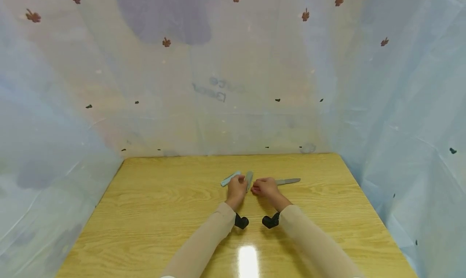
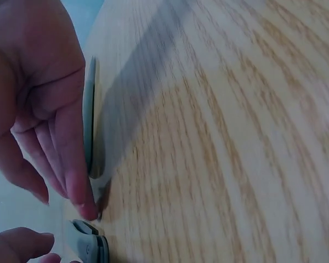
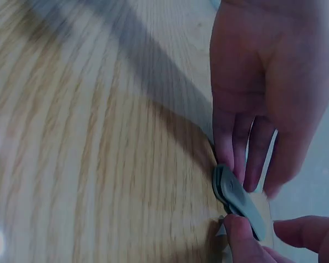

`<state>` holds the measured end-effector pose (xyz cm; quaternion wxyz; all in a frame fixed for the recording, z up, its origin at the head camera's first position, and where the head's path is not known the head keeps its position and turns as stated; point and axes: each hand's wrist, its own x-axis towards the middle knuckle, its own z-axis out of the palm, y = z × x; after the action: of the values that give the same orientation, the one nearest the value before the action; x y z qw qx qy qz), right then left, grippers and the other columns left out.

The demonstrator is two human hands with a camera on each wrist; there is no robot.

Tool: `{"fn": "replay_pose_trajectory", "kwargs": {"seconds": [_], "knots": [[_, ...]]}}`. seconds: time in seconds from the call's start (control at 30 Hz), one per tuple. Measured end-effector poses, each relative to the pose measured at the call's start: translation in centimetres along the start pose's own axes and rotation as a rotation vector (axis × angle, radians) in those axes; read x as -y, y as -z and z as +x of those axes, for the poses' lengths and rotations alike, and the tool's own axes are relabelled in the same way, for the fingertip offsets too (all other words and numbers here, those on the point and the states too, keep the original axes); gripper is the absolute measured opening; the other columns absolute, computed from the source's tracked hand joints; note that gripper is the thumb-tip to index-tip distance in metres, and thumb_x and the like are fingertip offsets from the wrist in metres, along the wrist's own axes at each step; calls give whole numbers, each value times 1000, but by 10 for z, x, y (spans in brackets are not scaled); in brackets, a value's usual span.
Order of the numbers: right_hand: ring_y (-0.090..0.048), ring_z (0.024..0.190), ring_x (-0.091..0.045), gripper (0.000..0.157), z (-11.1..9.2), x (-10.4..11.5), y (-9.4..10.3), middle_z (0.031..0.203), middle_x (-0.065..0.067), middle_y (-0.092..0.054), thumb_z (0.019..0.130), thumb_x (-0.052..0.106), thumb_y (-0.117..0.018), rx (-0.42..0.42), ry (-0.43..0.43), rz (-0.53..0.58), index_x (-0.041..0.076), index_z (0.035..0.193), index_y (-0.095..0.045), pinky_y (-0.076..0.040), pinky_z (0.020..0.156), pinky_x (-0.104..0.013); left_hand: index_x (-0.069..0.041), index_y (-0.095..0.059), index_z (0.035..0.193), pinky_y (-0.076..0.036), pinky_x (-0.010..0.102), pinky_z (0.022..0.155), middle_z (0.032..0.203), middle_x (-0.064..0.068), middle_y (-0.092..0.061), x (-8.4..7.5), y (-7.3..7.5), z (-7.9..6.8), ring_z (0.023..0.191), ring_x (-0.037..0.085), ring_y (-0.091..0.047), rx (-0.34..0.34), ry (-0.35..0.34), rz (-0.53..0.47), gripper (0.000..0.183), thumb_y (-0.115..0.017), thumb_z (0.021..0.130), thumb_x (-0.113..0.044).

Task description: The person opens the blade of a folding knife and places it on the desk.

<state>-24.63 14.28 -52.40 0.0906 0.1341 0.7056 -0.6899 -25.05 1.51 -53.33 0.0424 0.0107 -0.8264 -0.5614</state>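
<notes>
The left hand [image 1: 237, 189] and the right hand [image 1: 265, 187] face each other just apart over the far half of a wood-grain table [image 1: 156, 217]; both have their fingers loosely extended downward, thumbs apart from the fingers, gripping nothing. Between them lies a grey-green folding tool [image 1: 249, 180] with layered sides, one end pointing far. The right fingertips reach its near side, and a left fingertip sits right at it, though whether each actually presses it I cannot tell. A light blue slim tool [image 1: 226, 182] lies slanted to the left, partly behind the left hand. To the right, a knife [image 1: 290, 181] with a pale green handle and grey blade points right, its handle end by the right hand. Black wrist mounts [image 1: 242, 221] show below the pale sleeves [image 1: 207, 245]. A translucent sheet [image 1: 247, 75] hangs beyond the table.
</notes>
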Motion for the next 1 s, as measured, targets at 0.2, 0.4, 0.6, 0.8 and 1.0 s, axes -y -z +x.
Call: {"fn": "replay_pose_trajectory", "kwargs": {"seconds": [0.2,0.4,0.6,0.8,1.0], "knots": [[-63,95,-34,35,-1,-2,-9,111,-34,-56,93,-1,-46,2,-10,8,-19,124,-47,-54,77,-34,11,-60,108,-54,33,66,102,24,-62,3,-1,-4,92,32,-61,-4,26,-16,24,-58,85,5],[-67,82,-26,33,0,-5,-12,106,-32,-59,90,-4,-48,-28,-56,51,-18,120,-51,-55,72,-31,12,-60,109,-55,31,63,102,26,-62,4,0,-8,90,32,-62,-5,39,-46,25,-57,84,9],[-68,75,-24,31,0,-5,-12,95,-29,-63,89,-5,-48,-22,-75,78,-20,116,-51,-56,67,-30,11,-62,104,-55,32,65,99,24,-64,5,1,-8,89,31,-62,-33,32,-35,21,-60,83,8],[-68,76,-24,28,1,-3,-11,92,-24,-64,91,-3,-49,-19,-113,101,-20,113,-53,-56,70,-32,11,-62,103,-54,28,57,98,23,-64,5,1,-5,85,29,-63,-27,46,-59,21,-60,82,9],[-67,78,-23,27,3,-5,-7,96,-25,-63,91,-1,-50,13,-136,110,-18,112,-54,-55,72,-32,8,-64,99,-52,26,52,94,20,-65,5,2,-5,79,24,-62,-4,55,-64,16,-62,84,6]]}}
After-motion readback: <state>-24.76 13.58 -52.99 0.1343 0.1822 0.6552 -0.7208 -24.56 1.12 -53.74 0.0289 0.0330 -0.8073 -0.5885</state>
